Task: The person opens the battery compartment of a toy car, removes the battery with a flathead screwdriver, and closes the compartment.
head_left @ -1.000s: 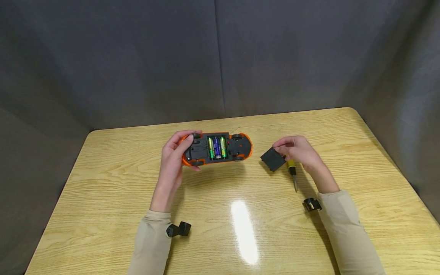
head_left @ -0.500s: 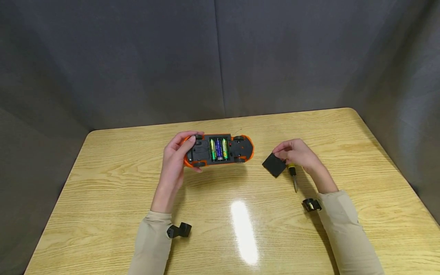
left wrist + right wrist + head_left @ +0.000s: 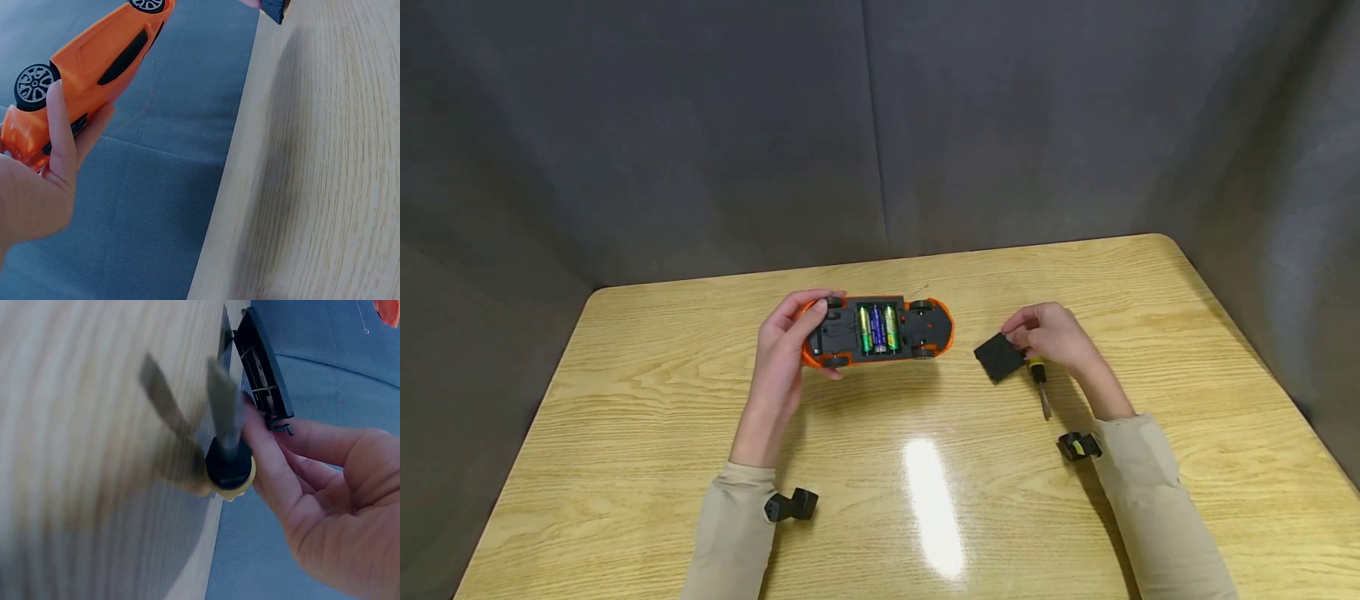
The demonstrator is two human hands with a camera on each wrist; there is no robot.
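The counter (image 3: 647,417) was brightly lit, apparently from overhead: a long white glare burned out its grain near the front in the head view. Soft shadows fell below the toy car (image 3: 842,332) and along the right sleeve (image 3: 1157,492), while the cloth (image 3: 737,150) behind looked dim and grey. Both wrist views ran cooler — there the cloth turned blue and the wood pale. In the right wrist view the screwdriver (image 3: 228,465) had a smeared, out-of-focus blade, its reflection equally blurred — the left wrist view was sharper.

a wood-grained table (image 3: 647,400) stands; grey cloth (image 3: 737,133) hangs behind.
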